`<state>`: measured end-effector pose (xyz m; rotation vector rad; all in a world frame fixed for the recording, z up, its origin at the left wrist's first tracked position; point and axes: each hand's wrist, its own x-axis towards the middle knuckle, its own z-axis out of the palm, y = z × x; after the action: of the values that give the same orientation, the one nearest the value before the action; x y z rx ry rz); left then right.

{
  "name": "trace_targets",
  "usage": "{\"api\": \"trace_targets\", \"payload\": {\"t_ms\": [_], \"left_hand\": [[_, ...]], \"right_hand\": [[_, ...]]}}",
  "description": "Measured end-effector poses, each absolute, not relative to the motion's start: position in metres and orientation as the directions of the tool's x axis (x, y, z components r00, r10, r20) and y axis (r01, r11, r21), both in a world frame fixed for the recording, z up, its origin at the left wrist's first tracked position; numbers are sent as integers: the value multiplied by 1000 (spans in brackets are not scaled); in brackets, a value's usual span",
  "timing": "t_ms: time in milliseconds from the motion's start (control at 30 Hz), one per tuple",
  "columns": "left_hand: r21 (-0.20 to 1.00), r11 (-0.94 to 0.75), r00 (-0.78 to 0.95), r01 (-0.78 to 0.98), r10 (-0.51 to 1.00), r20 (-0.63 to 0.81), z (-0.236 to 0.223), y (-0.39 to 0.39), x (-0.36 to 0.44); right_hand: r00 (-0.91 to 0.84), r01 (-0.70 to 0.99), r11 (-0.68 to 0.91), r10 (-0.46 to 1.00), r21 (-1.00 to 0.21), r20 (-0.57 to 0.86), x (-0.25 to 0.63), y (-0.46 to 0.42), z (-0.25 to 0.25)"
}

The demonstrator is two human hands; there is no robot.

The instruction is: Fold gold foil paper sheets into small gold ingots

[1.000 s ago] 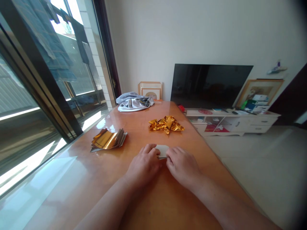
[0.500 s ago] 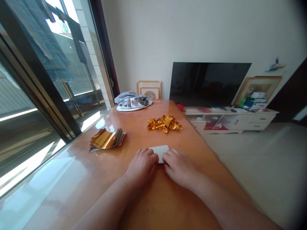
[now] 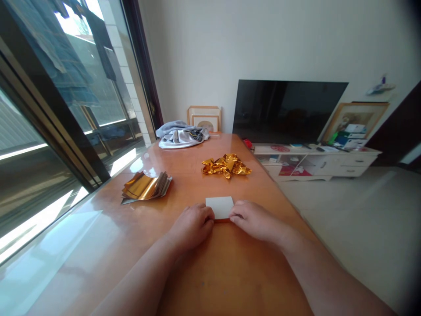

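from my remote view through the head camera, the left hand [image 3: 192, 226] and the right hand [image 3: 255, 219] sit close together near the middle of the wooden table [image 3: 197, 281], with a small white card [image 3: 219, 207] between them. the card lies flat on the tabletop, and a thin orange edge [image 3: 222, 220] shows along its near side, so i judge it to be a folded or layered piece rather than a single sheet. the step in hand looks like squaring or pressing this piece: the left fingers [image 3: 207, 212] lie against its left edge and the right fingers [image 3: 237, 208] against its right edge. both hands are softly curled, not clenched, but i cannot tell whether they grip the card or only rest against it. as i read it, the next move calls for a steady, even hold so the card does not slide on the glossy surface. farther up the table lie a crumpled gold foil [image 3: 226, 165] and, toward the window, a stack of gold foil sheets [image 3: 144, 186]; neither hand touches them. a grey cloth [image 3: 182, 136] sits at the far end. the hands hide the card's near corners and part of what lies beneath it, so i cannot make out the orange layer's shape or how many layers there are.
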<state>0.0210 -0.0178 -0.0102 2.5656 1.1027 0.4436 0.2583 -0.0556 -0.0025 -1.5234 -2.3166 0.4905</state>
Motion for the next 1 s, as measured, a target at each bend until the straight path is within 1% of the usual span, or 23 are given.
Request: {"api": "trace_targets", "payload": {"t_ms": [133, 267, 333, 467, 700, 833, 1000], "left_hand": [[432, -620, 629, 655, 764, 142, -15, -13, 21], [464, -554, 575, 691, 810, 112, -22, -8, 23], [488, -514, 540, 706, 836, 98, -24, -6, 25], [528, -480, 520, 701, 850, 82, -24, -3, 26], [595, -415, 506, 688, 862, 16, -19, -1, 25], [599, -399, 492, 694, 870, 10, -20, 0, 26], [591, -402, 485, 700, 875, 20, -22, 2, 26]], "right_hand": [[-348, 766, 333, 934, -550, 80, 263, -47, -12], [-236, 740, 201, 971, -641, 32, 265, -39, -26], [-190, 729, 151, 982, -668, 15, 267, -36, -33], [-165, 728, 118, 986, -675, -6, 269, -34, -40], [-145, 753, 105, 989, -649, -8, 267, -34, -36], [-128, 758, 94, 992, -645, -5, 266, -34, -37], [-132, 738, 86, 991, -670, -18, 268, -31, -41]]}}
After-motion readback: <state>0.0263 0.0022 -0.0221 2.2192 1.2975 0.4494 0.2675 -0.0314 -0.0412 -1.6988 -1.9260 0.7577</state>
